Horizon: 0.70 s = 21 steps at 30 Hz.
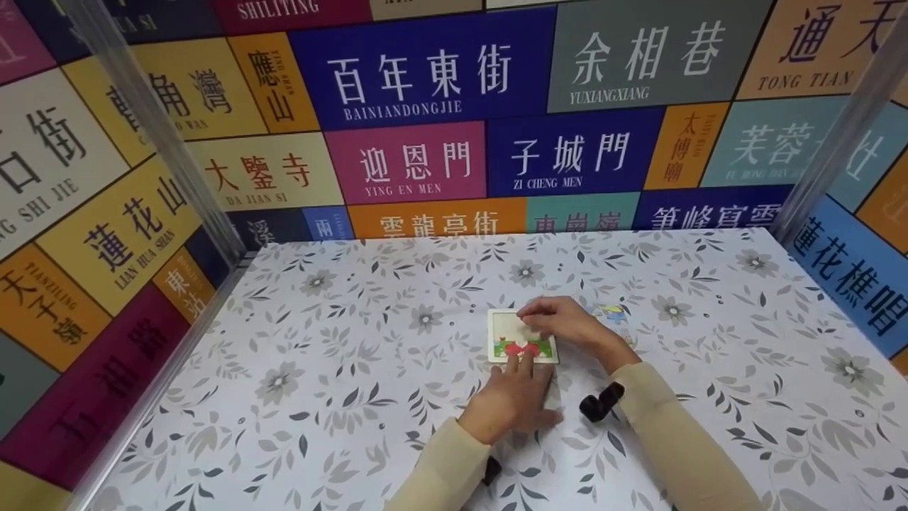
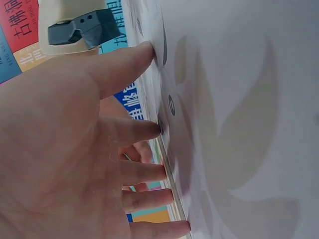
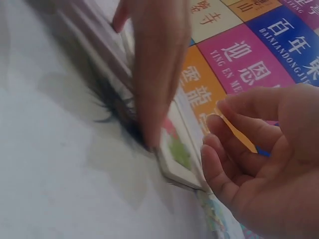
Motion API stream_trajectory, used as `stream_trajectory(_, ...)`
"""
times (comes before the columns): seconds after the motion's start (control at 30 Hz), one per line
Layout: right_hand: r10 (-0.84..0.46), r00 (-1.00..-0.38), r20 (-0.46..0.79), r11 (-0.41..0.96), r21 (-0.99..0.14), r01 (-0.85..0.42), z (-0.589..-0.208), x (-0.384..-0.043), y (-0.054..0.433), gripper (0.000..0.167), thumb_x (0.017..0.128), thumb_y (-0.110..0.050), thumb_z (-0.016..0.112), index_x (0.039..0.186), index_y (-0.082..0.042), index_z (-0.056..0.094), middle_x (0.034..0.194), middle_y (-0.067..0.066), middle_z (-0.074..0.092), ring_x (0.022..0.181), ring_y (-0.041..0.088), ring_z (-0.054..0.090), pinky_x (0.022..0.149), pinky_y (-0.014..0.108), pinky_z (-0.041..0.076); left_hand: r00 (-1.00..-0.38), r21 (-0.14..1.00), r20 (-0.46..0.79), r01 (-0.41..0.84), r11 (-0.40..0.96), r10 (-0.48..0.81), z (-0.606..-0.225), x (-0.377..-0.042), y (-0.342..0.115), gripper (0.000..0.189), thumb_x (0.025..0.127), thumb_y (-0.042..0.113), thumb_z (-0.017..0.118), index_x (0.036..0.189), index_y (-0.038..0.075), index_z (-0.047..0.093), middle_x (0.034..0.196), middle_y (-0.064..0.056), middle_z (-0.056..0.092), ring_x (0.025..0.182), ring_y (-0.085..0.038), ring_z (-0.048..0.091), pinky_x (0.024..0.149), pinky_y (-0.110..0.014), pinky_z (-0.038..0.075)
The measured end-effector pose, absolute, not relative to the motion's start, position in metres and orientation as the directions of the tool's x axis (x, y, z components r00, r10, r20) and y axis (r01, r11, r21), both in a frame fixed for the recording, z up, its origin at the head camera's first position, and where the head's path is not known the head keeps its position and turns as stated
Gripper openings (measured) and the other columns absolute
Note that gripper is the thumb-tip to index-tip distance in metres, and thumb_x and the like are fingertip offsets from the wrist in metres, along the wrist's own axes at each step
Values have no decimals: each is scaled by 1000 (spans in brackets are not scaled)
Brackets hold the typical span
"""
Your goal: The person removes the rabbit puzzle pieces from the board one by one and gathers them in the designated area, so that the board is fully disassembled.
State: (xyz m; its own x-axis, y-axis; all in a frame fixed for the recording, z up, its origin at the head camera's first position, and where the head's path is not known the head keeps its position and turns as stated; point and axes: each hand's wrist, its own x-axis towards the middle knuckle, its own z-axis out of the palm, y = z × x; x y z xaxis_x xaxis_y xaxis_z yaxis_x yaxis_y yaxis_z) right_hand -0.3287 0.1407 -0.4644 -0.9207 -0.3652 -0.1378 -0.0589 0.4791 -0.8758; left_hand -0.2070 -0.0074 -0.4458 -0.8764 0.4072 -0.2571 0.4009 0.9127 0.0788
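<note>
Head view: picture board, flat on the patterned table. Left hand, fingertips on the near edge, apparently to steady it. Right hand, fingers bent over the far part, perhaps for close work there. Printed pieces lie right of the board, partly hidden. Count: one board, two hands; pieces, number uncertain.

Left wrist view: fingers straight, slightly spread, tips along the board's edge.

Right wrist view: fingers curled near the thumb; cannot tell whether they pinch anything.
</note>
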Motion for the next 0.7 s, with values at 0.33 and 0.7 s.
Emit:
stream_trajectory(0.33, -427, -884, -193, 501, -864, -53, -467, -330, 136, 32, 98, -29, 64, 123, -10, 71, 132, 12, 66, 110, 17, 60, 93, 32, 46, -872, 114, -258, 400, 909, 416, -447, -208, -7, 85, 92, 60, 60, 160, 23, 25, 168, -7, 20, 155, -26, 23, 120, -47, 33)
stream_trajectory(0.7, -460, -869, -185, 528, -843, -100, -470, -331, 134, 30, 101, -25, 59, 123, -9, 72, 132, 13, 67, 120, 24, 60, 100, 36, 46, -864, 122, -273, 405, 906, 423, -445, -209, -9, 77, 94, 56, 60, 158, 25, 31, 168, -2, 22, 155, -29, 25, 119, -52, 34)
